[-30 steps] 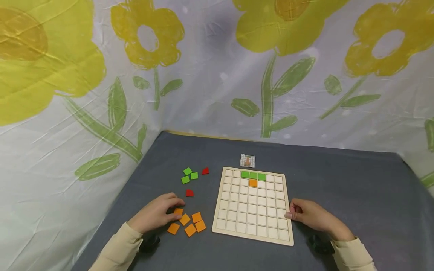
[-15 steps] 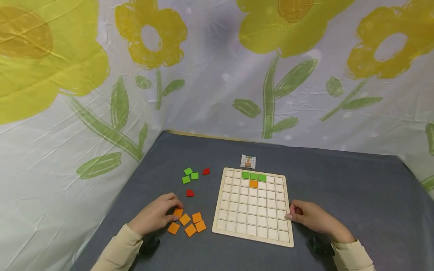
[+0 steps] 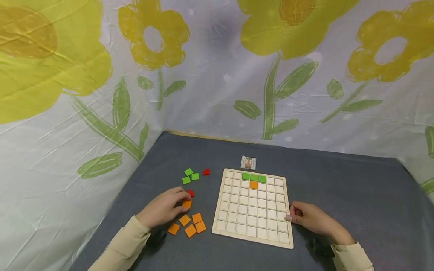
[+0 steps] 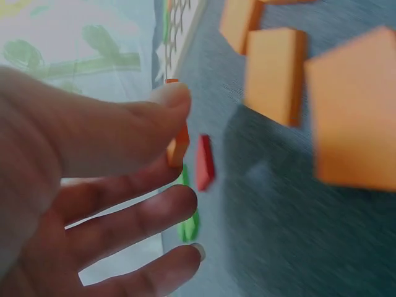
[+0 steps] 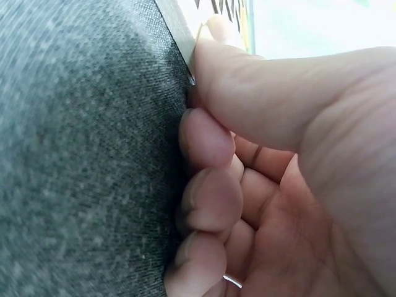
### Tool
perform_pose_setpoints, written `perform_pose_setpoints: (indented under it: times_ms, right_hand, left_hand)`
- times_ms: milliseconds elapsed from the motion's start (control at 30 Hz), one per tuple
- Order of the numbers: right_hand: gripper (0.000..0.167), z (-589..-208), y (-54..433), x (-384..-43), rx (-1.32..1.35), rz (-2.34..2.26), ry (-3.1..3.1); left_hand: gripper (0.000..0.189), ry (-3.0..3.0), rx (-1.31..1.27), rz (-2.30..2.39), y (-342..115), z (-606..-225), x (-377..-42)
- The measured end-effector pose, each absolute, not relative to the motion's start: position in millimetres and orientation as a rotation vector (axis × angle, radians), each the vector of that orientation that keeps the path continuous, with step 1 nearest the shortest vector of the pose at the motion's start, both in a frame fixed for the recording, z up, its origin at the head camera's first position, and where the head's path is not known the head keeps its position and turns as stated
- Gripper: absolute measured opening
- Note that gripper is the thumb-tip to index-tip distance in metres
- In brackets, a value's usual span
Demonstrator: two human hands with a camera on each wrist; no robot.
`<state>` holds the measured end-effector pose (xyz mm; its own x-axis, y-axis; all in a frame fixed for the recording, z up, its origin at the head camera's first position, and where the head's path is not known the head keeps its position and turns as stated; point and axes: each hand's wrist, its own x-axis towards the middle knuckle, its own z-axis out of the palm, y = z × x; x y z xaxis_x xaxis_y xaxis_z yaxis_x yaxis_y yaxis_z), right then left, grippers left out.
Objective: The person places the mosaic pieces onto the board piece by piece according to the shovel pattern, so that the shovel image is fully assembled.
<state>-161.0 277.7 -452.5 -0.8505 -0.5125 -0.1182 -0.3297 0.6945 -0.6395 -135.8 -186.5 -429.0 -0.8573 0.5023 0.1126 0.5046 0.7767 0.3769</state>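
Note:
My left hand (image 3: pixel 164 207) pinches an orange square tile (image 3: pixel 187 204) between thumb and forefinger, raised off the table in the left wrist view. Below that hand lie several loose orange tiles (image 3: pixel 190 230), and just beyond its fingertips is a red quarter-round piece (image 3: pixel 190 193). The wooden grid board (image 3: pixel 252 241) carries a row of green tiles (image 3: pixel 254 177) near its far edge, with one orange tile (image 3: pixel 253 184) under the middle one. At the board's right edge, my right hand (image 3: pixel 312 218) grips the rim, its thumb on top and its other fingers curled against the side.
Several green tiles (image 3: pixel 186 180) and another red piece (image 3: pixel 206 172) lie left of the board. A small printed card (image 3: pixel 248 162) sits behind the board on the dark grey tablecloth (image 3: pixel 342 180). A flower-printed curtain (image 3: pixel 210 94) surrounds the table's back and left.
My left hand has lifted an orange tile from the loose group and moved it up and to the right, towards the red piece. The right hand keeps its place on the board's edge.

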Motion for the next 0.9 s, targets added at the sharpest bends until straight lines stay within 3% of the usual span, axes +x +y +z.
perform_pose_setpoints:
  times_ms: [533, 900]
  right_hand:
    - [0.027, -450.2, 278.0, -158.7, -0.715, -0.95, 2.577]
    - [0.027, -448.6, 277.3, -158.1, -0.708, -0.929, 2.597]
  left_hand:
    - [0.027, -2.889, -1.001, -0.669, -101.0, -404.9, -197.2]
    - [0.029, -2.97, -1.036, -0.663, -55.7, -397.7, -221.6]
